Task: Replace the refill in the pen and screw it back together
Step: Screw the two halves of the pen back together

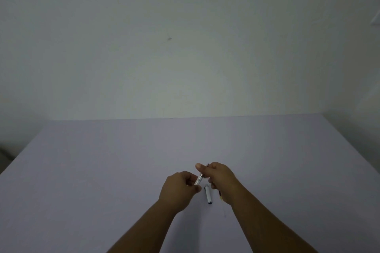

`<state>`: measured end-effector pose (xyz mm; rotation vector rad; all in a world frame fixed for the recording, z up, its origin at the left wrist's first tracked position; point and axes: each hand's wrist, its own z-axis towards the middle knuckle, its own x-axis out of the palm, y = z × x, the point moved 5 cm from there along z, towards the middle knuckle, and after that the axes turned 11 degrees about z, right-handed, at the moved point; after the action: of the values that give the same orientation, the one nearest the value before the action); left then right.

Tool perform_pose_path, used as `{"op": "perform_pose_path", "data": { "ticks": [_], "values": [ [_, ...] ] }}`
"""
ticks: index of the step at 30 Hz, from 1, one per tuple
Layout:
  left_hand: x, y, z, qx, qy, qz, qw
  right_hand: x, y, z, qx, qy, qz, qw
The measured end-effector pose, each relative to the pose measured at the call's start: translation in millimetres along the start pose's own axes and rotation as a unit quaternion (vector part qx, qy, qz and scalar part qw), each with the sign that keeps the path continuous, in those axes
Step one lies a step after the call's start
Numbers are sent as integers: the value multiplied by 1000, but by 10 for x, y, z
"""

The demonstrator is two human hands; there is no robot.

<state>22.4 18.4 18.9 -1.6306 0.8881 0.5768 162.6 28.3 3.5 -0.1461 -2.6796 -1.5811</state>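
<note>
A clear pen barrel is held between both hands, a little above the table, tilted up to the right. My left hand grips its lower end. My right hand pinches its upper end, where a dark tip part shows. A white pen cap with a dark open end lies on the table just below the hands. A thin yellowish piece, perhaps a refill, sticks out beside my right wrist and is mostly hidden.
The lilac table runs back to a plain white wall. Its left and right edges slope away at both sides. The room is dim.
</note>
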Motion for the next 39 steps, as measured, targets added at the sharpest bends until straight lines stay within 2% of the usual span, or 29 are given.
{"op": "perform_pose_path", "data": {
  "ticks": [3, 8, 12, 14, 17, 21, 26, 30, 33, 34, 35, 37, 39],
  "values": [
    [-14, -14, 15, 0, -3, 1, 1000, 34, 6, -7, -15, 50, 68, 996],
    [16, -26, 18, 0, 3, -3, 1000, -3, 30, 7, -5, -7, -28, 1000],
    [7, 1, 34, -11, 3, -6, 1000, -13, 31, 21, -17, 30, 62, 998],
    [11, 3, 35, -9, 6, 0, 1000, -27, 54, 20, -27, 28, 44, 998],
    [40, 28, 35, -15, 14, 0, 1000, -34, 41, 37, 1, 17, -2, 1000],
    [33, 40, 66, -19, 6, 0, 1000, -26, 26, 74, -6, 36, 37, 999],
    [50, 36, 67, -23, -9, -3, 1000, -35, 3, 130, -10, -15, 25, 1000],
    [72, 93, 95, -41, 3, -17, 999, -23, -59, 208, 13, -3, 35, 999],
    [89, 204, 115, -85, 12, -78, 993, -134, -170, 350, 7, -73, 57, 996],
    [109, 255, 120, -101, 15, -105, 989, -198, -212, 395, -3, -108, 11, 994],
    [130, 302, 123, -116, 18, -129, 985, -247, -268, 435, -14, -127, -87, 988],
    [156, 375, 113, -142, 20, -166, 976, -253, -412, 475, -18, -117, -268, 956],
    [188, 427, 107, -158, 25, -193, 968, -233, -613, 503, -5, -106, -329, 938]
  ]
}}
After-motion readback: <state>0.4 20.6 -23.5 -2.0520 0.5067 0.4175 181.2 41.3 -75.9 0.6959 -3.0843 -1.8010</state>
